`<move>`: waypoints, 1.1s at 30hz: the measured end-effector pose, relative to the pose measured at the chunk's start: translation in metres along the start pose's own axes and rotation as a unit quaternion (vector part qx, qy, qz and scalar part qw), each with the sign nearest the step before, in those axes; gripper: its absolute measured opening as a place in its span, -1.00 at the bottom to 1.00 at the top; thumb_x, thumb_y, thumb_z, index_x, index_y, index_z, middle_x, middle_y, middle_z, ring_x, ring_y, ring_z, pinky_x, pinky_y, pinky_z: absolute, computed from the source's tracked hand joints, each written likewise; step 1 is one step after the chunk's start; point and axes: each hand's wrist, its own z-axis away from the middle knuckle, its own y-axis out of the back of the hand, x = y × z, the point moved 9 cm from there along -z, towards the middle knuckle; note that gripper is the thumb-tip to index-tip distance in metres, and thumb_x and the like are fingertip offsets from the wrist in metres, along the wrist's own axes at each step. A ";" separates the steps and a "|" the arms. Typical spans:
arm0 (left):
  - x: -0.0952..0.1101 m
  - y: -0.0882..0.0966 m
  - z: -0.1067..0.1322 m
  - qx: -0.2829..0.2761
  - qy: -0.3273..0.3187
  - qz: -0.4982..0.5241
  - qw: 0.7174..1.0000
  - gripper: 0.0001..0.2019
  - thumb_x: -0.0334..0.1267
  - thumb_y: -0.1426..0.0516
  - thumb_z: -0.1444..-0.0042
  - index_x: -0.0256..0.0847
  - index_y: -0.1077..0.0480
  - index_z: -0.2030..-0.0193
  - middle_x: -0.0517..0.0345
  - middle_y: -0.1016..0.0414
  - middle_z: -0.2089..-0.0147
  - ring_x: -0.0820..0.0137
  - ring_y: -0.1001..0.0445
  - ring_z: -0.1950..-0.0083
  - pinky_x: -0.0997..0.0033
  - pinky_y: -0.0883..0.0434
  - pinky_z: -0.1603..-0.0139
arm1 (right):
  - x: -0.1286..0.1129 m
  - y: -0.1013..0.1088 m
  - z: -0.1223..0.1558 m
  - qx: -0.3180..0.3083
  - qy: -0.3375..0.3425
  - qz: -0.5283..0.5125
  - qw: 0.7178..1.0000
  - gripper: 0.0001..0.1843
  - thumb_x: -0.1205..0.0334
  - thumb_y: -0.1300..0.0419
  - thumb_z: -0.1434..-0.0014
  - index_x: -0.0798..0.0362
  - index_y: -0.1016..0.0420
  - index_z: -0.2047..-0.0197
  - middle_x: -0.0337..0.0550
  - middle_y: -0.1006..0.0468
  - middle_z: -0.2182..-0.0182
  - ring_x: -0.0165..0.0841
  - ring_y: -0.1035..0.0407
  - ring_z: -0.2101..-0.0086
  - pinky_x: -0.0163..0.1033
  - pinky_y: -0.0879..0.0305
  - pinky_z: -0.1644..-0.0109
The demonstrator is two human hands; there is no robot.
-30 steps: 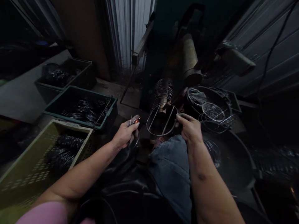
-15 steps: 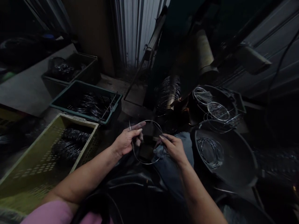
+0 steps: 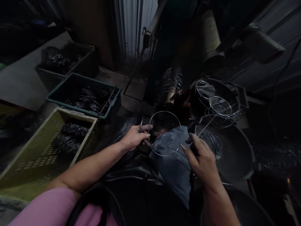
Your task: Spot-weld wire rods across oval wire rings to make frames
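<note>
A thin metal wire ring (image 3: 164, 111) stands upright over my lap, and my left hand (image 3: 136, 137) pinches its left side between thumb and fingers. A second curved piece of wire (image 3: 141, 121) shows edge-on at the same fingers. My right hand (image 3: 202, 158) is just right of the ring, thumb and forefinger apart. A pale straight-looking wire (image 3: 207, 125) slants up and right from behind its fingertips; whether the hand touches it I cannot make out. Blue-grey cloth (image 3: 172, 166) lies under the ring, on my lap.
On the left stand a yellow crate (image 3: 35, 150), a green crate (image 3: 60, 86) and a dark crate (image 3: 91, 51), holding dark wire coils or metal parts. At right, a basin (image 3: 237, 157) holds wire rings (image 3: 213, 142). Behind it, more rings (image 3: 220, 106) overhang another container. A wire-wrapped bar (image 3: 171, 92) is ahead.
My right hand has let go of the ring and moved right, its fingers parting. The ring has shifted right with my left hand. The slanting wire has appeared by my right fingertips.
</note>
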 end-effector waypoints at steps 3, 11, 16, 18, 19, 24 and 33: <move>0.005 -0.009 -0.005 -0.014 -0.006 0.011 1.000 -0.51 -0.42 -0.13 0.09 -0.38 -0.30 -0.06 0.19 -0.42 0.58 0.44 -0.46 0.58 0.58 -0.20 0.62 | -0.041 -0.010 0.011 -0.062 0.109 0.084 0.989 -0.55 0.23 -0.01 -0.16 0.19 -0.24 -0.11 0.03 -0.44 0.26 -0.18 -0.27 0.24 -0.06 -0.18 0.15; 0.025 -0.026 -0.001 -0.022 -0.013 0.034 0.999 -0.54 -0.42 -0.16 0.09 -0.32 -0.35 -0.03 0.23 -0.40 0.60 0.55 -0.37 0.61 0.59 -0.22 0.59 | -0.076 -0.069 0.008 -0.158 0.160 0.149 0.963 -0.57 0.40 0.05 -0.14 0.22 -0.25 -0.10 0.07 -0.46 0.17 -0.21 -0.31 0.21 -0.14 -0.22 0.16; 0.033 -0.030 -0.001 -0.033 -0.008 0.051 0.998 -0.55 -0.43 -0.18 0.12 -0.31 -0.38 0.00 0.24 -0.41 0.60 0.57 -0.33 0.63 0.58 -0.22 0.58 | -0.069 -0.070 0.003 -0.194 0.140 0.140 0.961 -0.53 0.38 0.05 -0.14 0.18 -0.22 -0.14 0.08 -0.43 0.09 -0.29 -0.41 0.26 -0.26 -0.33 0.24; 0.036 -0.032 -0.003 -0.038 -0.007 0.058 0.998 -0.55 -0.43 -0.17 0.12 -0.30 -0.39 0.00 0.24 -0.41 0.61 0.56 -0.34 0.63 0.58 -0.22 0.58 | -0.069 -0.067 0.000 -0.200 0.140 0.138 0.960 -0.53 0.37 0.04 -0.13 0.19 -0.23 -0.14 0.10 -0.43 0.08 -0.27 -0.42 0.25 -0.25 -0.35 0.24; 0.037 -0.034 -0.004 -0.041 -0.007 0.060 0.997 -0.55 -0.43 -0.17 0.12 -0.30 -0.39 0.00 0.24 -0.42 0.61 0.56 -0.34 0.63 0.57 -0.22 0.58 | -0.069 -0.065 -0.002 -0.199 0.140 0.137 0.960 -0.53 0.37 0.04 -0.13 0.21 -0.23 -0.14 0.12 -0.43 0.08 -0.26 -0.42 0.23 -0.24 -0.36 0.23; 0.046 -0.042 -0.011 -0.053 -0.007 0.069 0.996 -0.53 -0.41 -0.19 0.14 -0.33 -0.38 -0.01 0.22 -0.43 0.62 0.53 -0.36 0.62 0.55 -0.24 0.56 | -0.068 -0.055 -0.012 -0.169 0.140 0.152 0.964 -0.57 0.35 0.07 -0.17 0.23 -0.28 -0.10 0.16 -0.45 0.10 -0.23 -0.44 0.25 -0.21 -0.38 0.26; 0.059 -0.049 -0.025 -0.055 -0.003 0.105 0.993 -0.52 -0.44 -0.19 0.18 -0.34 -0.38 0.01 0.20 -0.45 0.54 0.52 -0.38 0.59 0.49 -0.33 0.51 | -0.064 -0.043 -0.032 -0.160 0.140 0.145 0.966 -0.58 0.32 0.07 -0.19 0.28 -0.31 -0.07 0.19 -0.46 0.14 -0.20 -0.45 0.30 -0.17 -0.40 0.29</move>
